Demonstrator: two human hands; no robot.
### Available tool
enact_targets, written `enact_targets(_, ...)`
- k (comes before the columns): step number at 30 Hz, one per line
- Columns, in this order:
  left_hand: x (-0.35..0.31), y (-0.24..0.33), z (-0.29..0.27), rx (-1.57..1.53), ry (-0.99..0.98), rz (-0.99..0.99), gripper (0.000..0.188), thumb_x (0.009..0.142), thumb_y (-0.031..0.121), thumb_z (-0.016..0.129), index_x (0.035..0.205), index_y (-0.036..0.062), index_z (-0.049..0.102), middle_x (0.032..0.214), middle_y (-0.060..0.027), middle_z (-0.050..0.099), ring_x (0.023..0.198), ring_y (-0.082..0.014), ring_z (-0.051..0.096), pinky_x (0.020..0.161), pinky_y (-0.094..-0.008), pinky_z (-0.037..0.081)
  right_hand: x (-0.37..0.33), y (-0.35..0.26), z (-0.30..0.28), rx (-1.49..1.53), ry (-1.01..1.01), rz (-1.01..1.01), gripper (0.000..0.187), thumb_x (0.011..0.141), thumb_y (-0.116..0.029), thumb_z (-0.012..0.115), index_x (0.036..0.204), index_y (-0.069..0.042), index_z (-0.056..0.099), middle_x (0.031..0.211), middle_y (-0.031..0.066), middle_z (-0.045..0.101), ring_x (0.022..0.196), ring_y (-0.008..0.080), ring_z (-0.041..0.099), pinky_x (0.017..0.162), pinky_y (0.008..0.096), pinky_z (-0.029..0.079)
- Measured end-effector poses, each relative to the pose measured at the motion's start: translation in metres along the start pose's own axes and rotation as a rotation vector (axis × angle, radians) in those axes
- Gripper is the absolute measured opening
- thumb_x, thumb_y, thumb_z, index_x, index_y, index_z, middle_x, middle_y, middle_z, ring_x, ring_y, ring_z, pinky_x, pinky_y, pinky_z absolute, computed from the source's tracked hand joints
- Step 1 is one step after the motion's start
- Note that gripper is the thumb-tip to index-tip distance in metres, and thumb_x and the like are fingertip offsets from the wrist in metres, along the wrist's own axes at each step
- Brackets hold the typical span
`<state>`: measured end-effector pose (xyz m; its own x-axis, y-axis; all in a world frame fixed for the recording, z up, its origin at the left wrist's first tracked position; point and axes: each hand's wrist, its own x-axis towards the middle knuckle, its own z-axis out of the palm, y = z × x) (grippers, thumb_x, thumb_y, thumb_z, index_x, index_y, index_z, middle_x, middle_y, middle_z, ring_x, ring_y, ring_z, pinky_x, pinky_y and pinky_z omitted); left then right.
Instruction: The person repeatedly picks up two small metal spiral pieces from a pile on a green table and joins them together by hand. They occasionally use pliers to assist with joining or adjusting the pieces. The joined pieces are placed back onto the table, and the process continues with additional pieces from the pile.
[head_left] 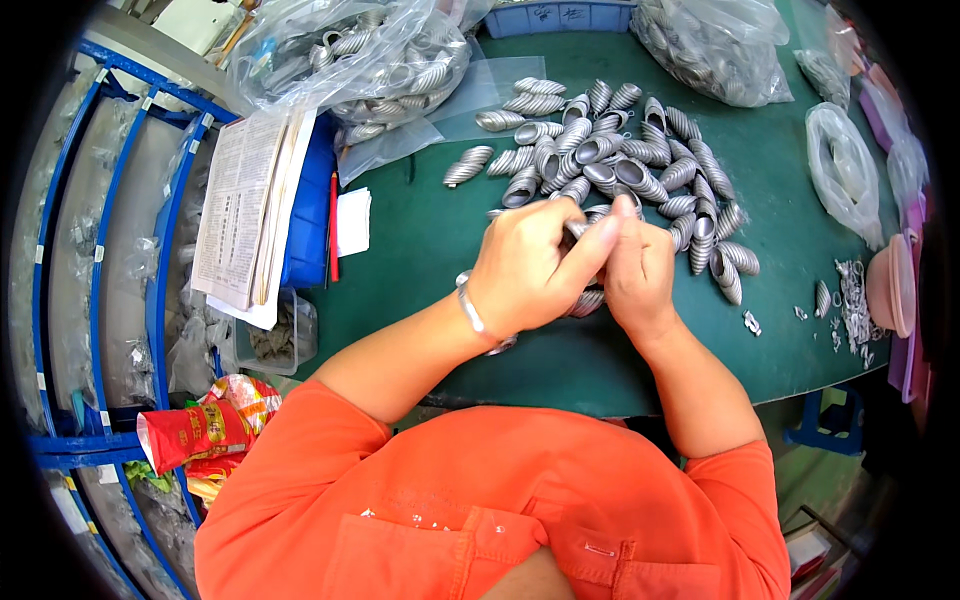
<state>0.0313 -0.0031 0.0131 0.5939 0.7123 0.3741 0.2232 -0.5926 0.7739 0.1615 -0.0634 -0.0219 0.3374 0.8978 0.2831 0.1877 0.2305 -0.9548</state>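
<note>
The left hand [522, 265] and the right hand [638, 268] meet close together over the green bench [560, 370], and both are closed around a small ribbed metal shell [577, 231], of which only a little shows between the fingers. The left thumb stretches across to touch the right hand, probably to press the piece steady while the other fingers work on it. Both wrists are bent inward and the forearms come up from the lower edge in a narrow V; the left wrist carries a thin silver bracelet [472, 310]. One more shell [588, 300] lies just under the hands.

Just beyond the fingers the pile of grey spiral shells [620, 165] is spread loose on the bench, near enough to take one without reaching. Further away stand clear bags [370, 60] full of the same pieces. On the person's left lies a stack of printed papers [240, 210] on a blue box [310, 215], and on the right some small metal scraps [850, 300] beside a pink bowl [893, 285].
</note>
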Motion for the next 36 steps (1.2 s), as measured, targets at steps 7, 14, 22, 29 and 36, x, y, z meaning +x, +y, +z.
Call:
enact_targets(7, 0.027, 0.009, 0.021, -0.059, 0.018, -0.035, 0.043, 0.091, 0.029, 0.058, 0.063, -0.0030, 0.062, 0.049, -0.0125, 0.054, 0.043, -0.0145, 0.052, 0.044, -0.0307, 0.040, 0.009, 0.000, -0.010, -0.052, 0.177, -0.163, 0.040, 0.099, -0.016, 0.045, 0.066, 0.003, 0.058, 0.057, 0.0111, 0.056, 0.050, 0.0199, 0.051, 0.049, 0.0337, 0.039)
enact_targets(14, 0.027, 0.009, 0.031, -0.130, 0.108, 0.185, 0.039, 0.091, 0.022, 0.050, 0.061, -0.0015, 0.054, 0.050, -0.0109, 0.050, 0.043, -0.0182, 0.047, 0.045, -0.0337, 0.038, 0.011, -0.001, -0.013, -0.108, 0.204, -0.217, 0.038, 0.095, -0.011, 0.043, 0.061, 0.003, 0.053, 0.054, 0.0102, 0.053, 0.045, 0.0167, 0.046, 0.045, 0.0330, 0.035)
enact_targets(22, 0.030, -0.001, 0.043, -0.326, 0.112, 0.047, 0.037, 0.091, 0.018, 0.048, 0.060, -0.0028, 0.052, 0.051, -0.0148, 0.051, 0.044, -0.0215, 0.049, 0.046, -0.0367, 0.037, 0.014, -0.001, -0.019, -0.397, 0.354, -0.556, 0.029, 0.087, -0.002, 0.049, 0.058, -0.001, 0.049, 0.055, 0.0134, 0.048, 0.049, 0.0313, 0.043, 0.051, 0.0424, 0.033)
enact_targets(29, 0.032, 0.005, 0.039, -0.195, 0.247, 0.045, 0.036, 0.089, 0.019, 0.051, 0.061, -0.0026, 0.056, 0.049, -0.0153, 0.050, 0.042, -0.0202, 0.047, 0.045, -0.0375, 0.037, 0.017, -0.004, -0.008, -0.046, 0.301, -0.014, 0.036, 0.091, -0.011, 0.047, 0.059, 0.003, 0.055, 0.050, 0.0157, 0.051, 0.046, 0.0336, 0.049, 0.048, 0.0421, 0.038)
enact_targets(36, 0.030, 0.000, 0.039, -0.127, 0.292, 0.032, 0.037, 0.090, 0.020, 0.049, 0.063, -0.0033, 0.055, 0.050, -0.0143, 0.052, 0.042, -0.0186, 0.046, 0.045, -0.0367, 0.037, 0.020, -0.003, -0.009, -0.279, 0.342, -0.199, 0.034, 0.089, -0.010, 0.050, 0.057, 0.000, 0.056, 0.054, 0.0183, 0.055, 0.047, 0.0344, 0.053, 0.045, 0.0424, 0.040)
